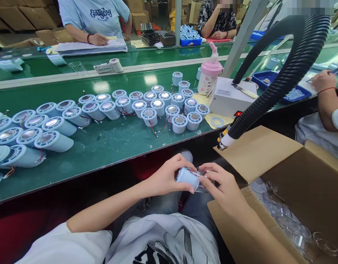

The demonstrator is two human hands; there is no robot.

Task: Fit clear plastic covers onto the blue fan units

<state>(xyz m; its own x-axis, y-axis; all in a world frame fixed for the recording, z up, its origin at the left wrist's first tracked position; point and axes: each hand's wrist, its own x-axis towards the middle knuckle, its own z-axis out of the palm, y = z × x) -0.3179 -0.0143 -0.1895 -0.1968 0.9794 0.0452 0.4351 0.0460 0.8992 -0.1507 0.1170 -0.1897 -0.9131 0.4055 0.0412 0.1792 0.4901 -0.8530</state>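
Note:
Above my lap, my left hand (171, 176) is wrapped round a light-blue cylindrical housing (187, 178), tilted on its side. Thin red and dark wires (193, 171) run across its end. My right hand (220, 179) is closed at that end, its fingertips at the wires and on a clear plastic part (203, 187). The fingers partly hide this clear part, so its full shape does not show. Similar blue housings (180, 123) with round silver centres and loose wires stand in rows on the green bench (108, 143) in front of me.
An open cardboard box (273, 146) on my right holds clear plastic parts (292, 223). A black flexible hose (270, 84) hangs over the bench edge near a white box-shaped device (232, 93) and a pink-lidded cup (210, 75). Other people sit across the bench and at the right.

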